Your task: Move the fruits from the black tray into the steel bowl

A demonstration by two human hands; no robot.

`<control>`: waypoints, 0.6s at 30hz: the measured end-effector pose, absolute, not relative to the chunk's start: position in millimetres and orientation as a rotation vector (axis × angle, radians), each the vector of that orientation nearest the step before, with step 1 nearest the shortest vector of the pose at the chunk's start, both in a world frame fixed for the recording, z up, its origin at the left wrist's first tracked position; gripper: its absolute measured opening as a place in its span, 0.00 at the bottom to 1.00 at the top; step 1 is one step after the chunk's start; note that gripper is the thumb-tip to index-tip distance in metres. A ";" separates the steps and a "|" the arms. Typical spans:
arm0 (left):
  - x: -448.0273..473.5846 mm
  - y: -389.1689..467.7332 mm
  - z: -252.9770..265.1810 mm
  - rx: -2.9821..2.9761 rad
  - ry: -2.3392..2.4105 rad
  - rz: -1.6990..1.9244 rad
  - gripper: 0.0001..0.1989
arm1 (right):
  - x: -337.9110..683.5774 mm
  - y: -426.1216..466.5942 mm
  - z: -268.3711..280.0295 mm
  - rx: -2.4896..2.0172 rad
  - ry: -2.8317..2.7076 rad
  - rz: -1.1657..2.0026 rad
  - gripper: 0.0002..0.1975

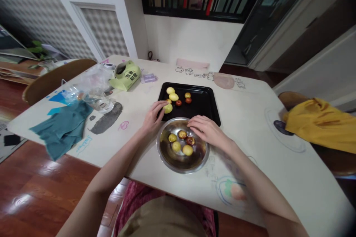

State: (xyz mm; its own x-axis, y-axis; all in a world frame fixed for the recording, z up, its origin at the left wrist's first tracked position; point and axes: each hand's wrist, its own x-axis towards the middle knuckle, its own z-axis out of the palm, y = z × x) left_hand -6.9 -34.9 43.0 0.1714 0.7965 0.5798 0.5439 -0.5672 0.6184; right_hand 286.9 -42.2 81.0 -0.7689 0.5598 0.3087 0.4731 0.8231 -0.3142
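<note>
A black baking tray lies on the table with several small fruits on it. Two of these are pale yellow; others are smaller, orange-brown and red. At the tray's near left corner my left hand has its fingers closed round a yellow-green, lemon-like fruit. In front of the tray stands a steel bowl, holding yellow fruits and browned ones. My right hand reaches over the bowl's right rim, fingers stretched out and apparently holding nothing.
On the left of the table are a teal cloth, a clear glass container, plastic wrapping and a green bag with dark lettering. A small lilac packet lies beside it. Yellow cloth hangs over a chair at right.
</note>
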 end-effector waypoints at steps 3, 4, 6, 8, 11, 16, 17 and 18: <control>-17.3 -18.3 39.0 2.298 1.356 1.229 0.22 | 283.4 -39.9 74.3 -0.745 -2.566 0.308 0.13; -20.5 -11.5 38.0 2.359 1.340 1.162 0.23 | 282.3 -39.3 72.6 -0.733 -2.557 0.309 0.12; -25.3 2.3 36.4 2.471 1.289 0.985 0.24 | 280.4 -38.6 70.6 -0.715 -2.551 0.306 0.12; -27.6 14.3 34.9 2.514 1.262 0.827 0.25 | 279.1 -39.0 69.9 -0.717 -2.555 0.293 0.12; -28.1 25.4 31.2 2.469 1.302 0.681 0.25 | 277.2 -40.7 69.0 -0.729 -2.570 0.266 0.12; -28.1 29.0 25.2 2.396 1.457 0.632 0.24 | 273.0 -42.5 65.2 -0.727 -2.580 0.266 0.12; -28.2 28.9 24.6 2.394 1.469 0.629 0.24 | 272.3 -42.7 64.6 -0.727 -2.578 0.270 0.12; -28.3 28.7 24.3 2.394 1.474 0.627 0.24 | 271.7 -42.8 64.2 -0.729 -2.576 0.274 0.12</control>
